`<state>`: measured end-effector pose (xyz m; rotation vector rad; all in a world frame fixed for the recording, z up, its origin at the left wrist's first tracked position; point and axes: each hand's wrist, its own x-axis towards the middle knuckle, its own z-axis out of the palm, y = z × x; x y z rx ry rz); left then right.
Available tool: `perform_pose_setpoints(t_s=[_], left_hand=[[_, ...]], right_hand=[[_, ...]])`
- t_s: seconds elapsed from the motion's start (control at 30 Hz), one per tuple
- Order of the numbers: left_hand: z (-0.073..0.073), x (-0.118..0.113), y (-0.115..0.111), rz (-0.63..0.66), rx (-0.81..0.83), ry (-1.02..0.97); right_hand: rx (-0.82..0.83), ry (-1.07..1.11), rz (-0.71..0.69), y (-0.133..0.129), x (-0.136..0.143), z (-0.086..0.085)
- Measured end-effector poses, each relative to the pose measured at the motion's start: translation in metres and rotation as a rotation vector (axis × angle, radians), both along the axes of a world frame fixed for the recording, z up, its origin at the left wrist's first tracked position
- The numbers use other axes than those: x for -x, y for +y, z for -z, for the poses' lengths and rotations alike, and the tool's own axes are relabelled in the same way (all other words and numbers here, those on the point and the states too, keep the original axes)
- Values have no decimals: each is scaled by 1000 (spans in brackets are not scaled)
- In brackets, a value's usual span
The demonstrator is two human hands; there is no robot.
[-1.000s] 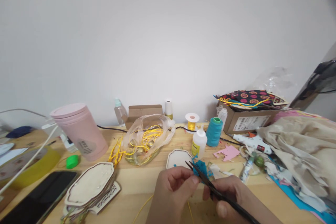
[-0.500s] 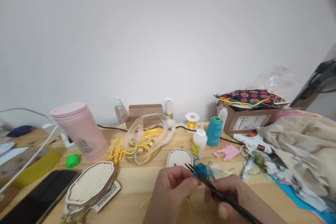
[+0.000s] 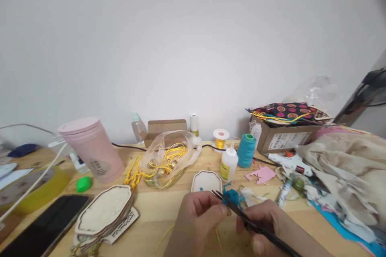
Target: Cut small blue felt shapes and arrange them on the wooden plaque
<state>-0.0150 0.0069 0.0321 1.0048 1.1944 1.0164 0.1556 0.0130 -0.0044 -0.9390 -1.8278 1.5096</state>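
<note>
My left hand (image 3: 202, 217) is closed in a pinch at the lower middle; whatever sits between its fingertips is too small to make out. Black tweezers (image 3: 256, 227) lie in my right hand (image 3: 268, 227), their slightly parted tips reaching over the left fingertips. Just behind the tips is a blue cut piece (image 3: 230, 194). A pale scalloped plaque (image 3: 206, 180) lies behind my left hand, with a small blue bit on it. Yellow cord (image 3: 163, 241) shows on both sides of my left wrist.
Behind the hands stand a glue bottle (image 3: 228, 164) and a teal thread cone (image 3: 245, 151). Stacked plaques (image 3: 104, 211), a phone (image 3: 45, 225) and a pink cup (image 3: 93, 148) are at left. A glue gun (image 3: 289, 163), scraps and beige cloth (image 3: 346, 168) lie right.
The tweezers and my right hand have shifted very slightly. My left hand keeps the same pinch.
</note>
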Motion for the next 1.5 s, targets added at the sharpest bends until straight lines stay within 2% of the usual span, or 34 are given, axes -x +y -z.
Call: perform_pose_setpoints(t_s=[0.27,0.83,1.07,1.37,1.5], left_hand=[[0,-1,2,1,-18,-15],[-2,-2,2,32,-29,-27],[0,-3,2,4,-12,-40],[5,-3,2,9,-28,-56],[3,-1,2,7,-68,-19]], right_hand=[[-49,-1,-16,1,-3,9],[17,26,10,1,-2,2],[-43,12,4,2,-4,9],[-101,1,69,0,0,17],[-114,-5,73,2,0,15]])
